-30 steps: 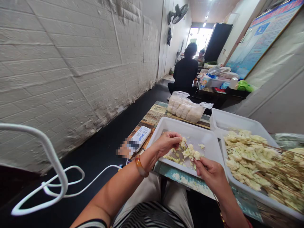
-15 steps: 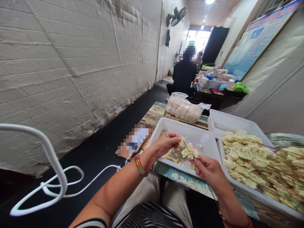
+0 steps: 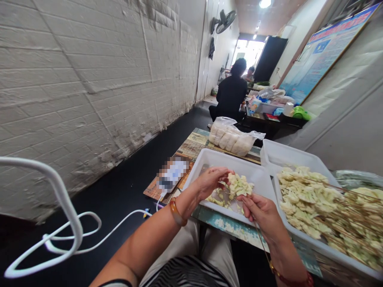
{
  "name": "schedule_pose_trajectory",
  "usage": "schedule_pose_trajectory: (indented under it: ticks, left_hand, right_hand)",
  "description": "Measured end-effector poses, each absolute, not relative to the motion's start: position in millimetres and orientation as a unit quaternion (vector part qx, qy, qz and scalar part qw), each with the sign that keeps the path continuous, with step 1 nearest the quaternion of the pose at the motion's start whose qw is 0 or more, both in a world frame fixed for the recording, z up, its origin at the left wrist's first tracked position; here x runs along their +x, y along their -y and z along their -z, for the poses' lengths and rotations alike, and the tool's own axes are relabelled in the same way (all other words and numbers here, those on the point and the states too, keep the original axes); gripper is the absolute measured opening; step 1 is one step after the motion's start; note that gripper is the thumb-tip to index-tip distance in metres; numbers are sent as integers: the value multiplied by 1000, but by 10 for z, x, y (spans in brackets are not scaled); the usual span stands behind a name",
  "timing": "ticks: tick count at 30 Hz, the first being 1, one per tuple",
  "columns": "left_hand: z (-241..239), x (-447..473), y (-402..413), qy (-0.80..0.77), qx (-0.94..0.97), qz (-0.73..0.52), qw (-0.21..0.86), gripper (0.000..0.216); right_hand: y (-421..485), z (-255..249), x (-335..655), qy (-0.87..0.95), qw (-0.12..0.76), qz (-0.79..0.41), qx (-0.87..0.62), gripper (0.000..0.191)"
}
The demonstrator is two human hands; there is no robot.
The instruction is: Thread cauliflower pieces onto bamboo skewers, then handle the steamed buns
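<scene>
My right hand (image 3: 259,206) pinches a thin wooden skewer (image 3: 262,242), whose lower end runs down past my wrist. On its upper part sits a bunch of pale cauliflower florets (image 3: 240,185), just beyond my right fingertips. From the left, my left hand (image 3: 214,181) curls its fingers against the edge of these florets; its fingertips are partly hidden. Both hands are over a white plastic tub (image 3: 194,172) with loose cauliflower bits (image 3: 220,196) in its bottom.
At right, another white tub (image 3: 302,235) holds a heap of skewered cauliflower (image 3: 308,199). A bagged pale food bundle (image 3: 231,137) lies behind the tub. A phone (image 3: 172,175) with a white cable (image 3: 119,228) rests at the table's left. Farther back sits a person in black (image 3: 231,93).
The florets, spread along the skewer with a bit of stick showing between them, are now bunched together. My left fingers have loosened from their pinch.
</scene>
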State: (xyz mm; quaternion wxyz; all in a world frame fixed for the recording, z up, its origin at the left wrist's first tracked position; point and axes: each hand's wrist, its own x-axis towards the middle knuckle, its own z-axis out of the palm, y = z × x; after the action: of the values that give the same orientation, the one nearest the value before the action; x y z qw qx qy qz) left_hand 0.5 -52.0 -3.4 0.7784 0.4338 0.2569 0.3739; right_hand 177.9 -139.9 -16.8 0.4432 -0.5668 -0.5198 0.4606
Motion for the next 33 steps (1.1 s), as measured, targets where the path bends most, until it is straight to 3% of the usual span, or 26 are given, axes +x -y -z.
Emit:
schedule_pose_trajectory:
  ticks: [10,20,23,29,33]
  left_hand:
    - [105,37,468,-260,457,-416,742,37]
    - [141,56,465,-305,443,-471,699,40]
    - [138,41,466,-307,448,-462,701,41]
    - [107,-10,431,-284,364,-468,754,53]
    - [105,-4,445,-271,379,-462,755,47]
  right_hand:
    - [1340,147,1631,532,441,-463,-555,41]
    - [1378,295,1577,600,409,-280,-628,40]
    - [1369,303,1589,576,428,-313,-623,41]
    - [1354,273,1662,445,546,-455,-544,41]
    - [1363,228,1652,418,560,-488,-523,39]
